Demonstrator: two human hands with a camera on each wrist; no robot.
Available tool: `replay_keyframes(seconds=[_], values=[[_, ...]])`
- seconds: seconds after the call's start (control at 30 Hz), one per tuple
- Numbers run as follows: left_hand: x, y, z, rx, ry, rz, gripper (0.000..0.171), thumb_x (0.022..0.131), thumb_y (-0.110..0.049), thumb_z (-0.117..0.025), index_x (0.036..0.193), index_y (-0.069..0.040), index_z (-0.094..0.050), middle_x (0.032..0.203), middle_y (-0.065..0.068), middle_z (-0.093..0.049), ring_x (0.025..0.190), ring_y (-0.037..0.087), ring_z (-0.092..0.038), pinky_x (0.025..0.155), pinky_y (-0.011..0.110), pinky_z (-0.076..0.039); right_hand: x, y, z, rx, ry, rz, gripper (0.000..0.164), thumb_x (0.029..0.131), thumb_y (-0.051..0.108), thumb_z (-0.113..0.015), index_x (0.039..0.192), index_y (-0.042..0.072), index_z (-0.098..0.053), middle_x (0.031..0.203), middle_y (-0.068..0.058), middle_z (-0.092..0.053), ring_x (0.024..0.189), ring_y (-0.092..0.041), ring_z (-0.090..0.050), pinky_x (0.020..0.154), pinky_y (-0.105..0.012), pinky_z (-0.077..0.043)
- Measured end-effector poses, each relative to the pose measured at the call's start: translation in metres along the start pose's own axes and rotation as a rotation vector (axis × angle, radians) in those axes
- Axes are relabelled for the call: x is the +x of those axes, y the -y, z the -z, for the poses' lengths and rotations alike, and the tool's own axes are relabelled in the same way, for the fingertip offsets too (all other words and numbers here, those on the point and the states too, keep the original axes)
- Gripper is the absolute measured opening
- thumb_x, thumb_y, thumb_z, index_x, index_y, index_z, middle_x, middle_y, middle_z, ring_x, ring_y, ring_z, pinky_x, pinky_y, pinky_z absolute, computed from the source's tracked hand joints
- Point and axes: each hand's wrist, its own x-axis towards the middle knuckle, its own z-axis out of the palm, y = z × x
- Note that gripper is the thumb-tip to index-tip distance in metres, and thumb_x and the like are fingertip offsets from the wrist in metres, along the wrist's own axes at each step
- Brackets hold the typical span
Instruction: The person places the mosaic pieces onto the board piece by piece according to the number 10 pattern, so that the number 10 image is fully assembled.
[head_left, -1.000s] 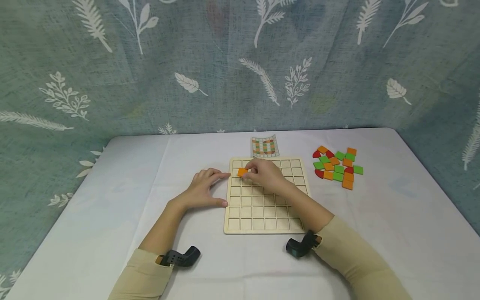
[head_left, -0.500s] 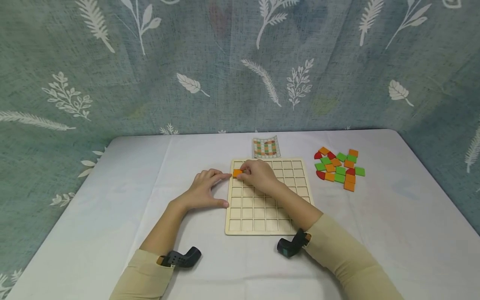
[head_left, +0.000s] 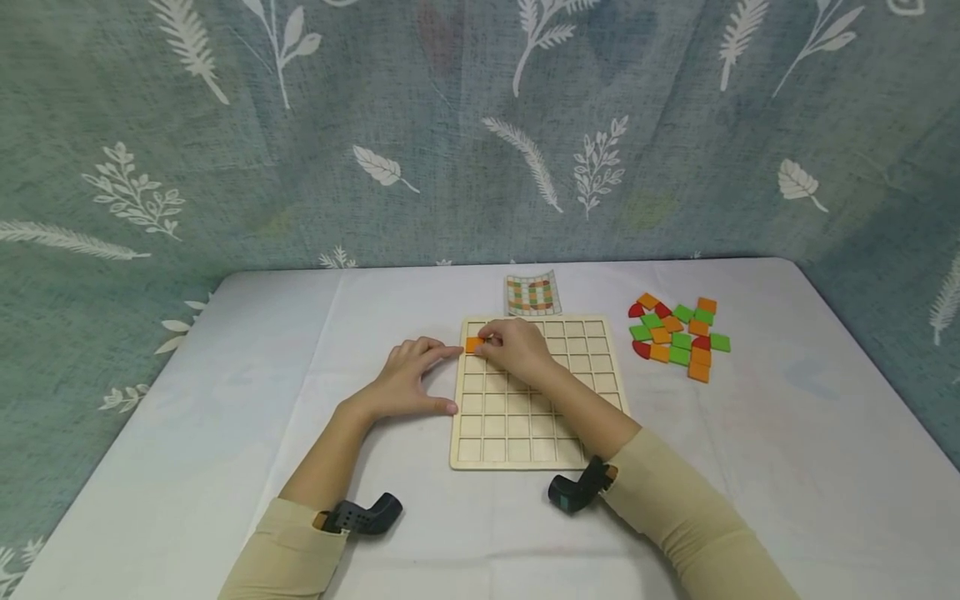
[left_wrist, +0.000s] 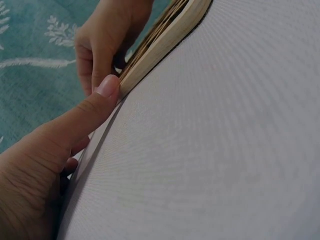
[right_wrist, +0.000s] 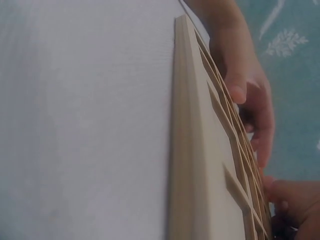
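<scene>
A light wooden grid board (head_left: 495, 427) lies on the white table, its square cells framed by thin raised ridges. At its left column, second row from the far edge, is an orange square tile (head_left: 472, 344). My right hand (head_left: 517, 346) reaches across the board and pinches that tile's right side between thumb and index finger, which hide part of it. Thumb and index finger spread, my left hand (head_left: 408, 379) touches the board's left edge; in the left wrist view its thumb (left_wrist: 107, 87) presses on the wooden rim.
Right of the board lies a loose group of green tiles (head_left: 678, 356), orange tiles (head_left: 698, 372) and red rounded pieces (head_left: 641, 349). Behind the board is a small printed pattern card (head_left: 532, 295). A leaf-patterned cloth (head_left: 450, 167) hangs behind the table.
My right hand has moved left with the orange tile, from near the second column into the leftmost column, and lowered slightly. My left hand has stayed at the board's edge.
</scene>
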Motion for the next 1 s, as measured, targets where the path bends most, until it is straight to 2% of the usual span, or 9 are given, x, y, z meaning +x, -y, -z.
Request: replay_keyframes(seconds=[0.47,0.83,1.0], values=[[0.000,0.000,-0.002,-0.002,-0.007,0.002,0.087,0.065,-0.056,-0.079,0.139,-0.025,-0.047,0.128,0.004,-0.044,0.116,0.024,-0.037,0.096,0.046,-0.025,-0.011,-0.004,0.009,0.202,0.017,-0.040,0.038,0.088,0.025,-0.068,0.117,0.002,-0.064,0.069,-0.001,-0.058,0.057,-0.012,-0.046,0.057,-0.024,-0.040],[0.000,0.001,0.000,0.002,-0.006,0.001,0.087,0.065,-0.056,-0.079,0.140,-0.025,-0.046,0.129,0.005,-0.044,0.118,0.025,-0.036,0.096,0.046,-0.025,-0.023,-0.007,0.019,0.235,-0.034,-0.034,0.040,0.087,0.027,-0.069,0.120,0.005,-0.064,0.079,-0.002,-0.058,0.068,-0.015,-0.049,0.063,-0.027,-0.042],[0.001,0.001,0.000,0.001,-0.005,0.006,0.088,0.064,-0.056,-0.079,0.140,-0.025,-0.046,0.131,0.005,-0.044,0.119,0.025,-0.036,0.096,0.045,-0.025,-0.032,-0.008,0.026,0.214,-0.061,-0.021,0.042,0.086,0.030,-0.070,0.120,0.005,-0.064,0.079,-0.002,-0.058,0.071,-0.016,-0.050,0.065,-0.028,-0.042]])
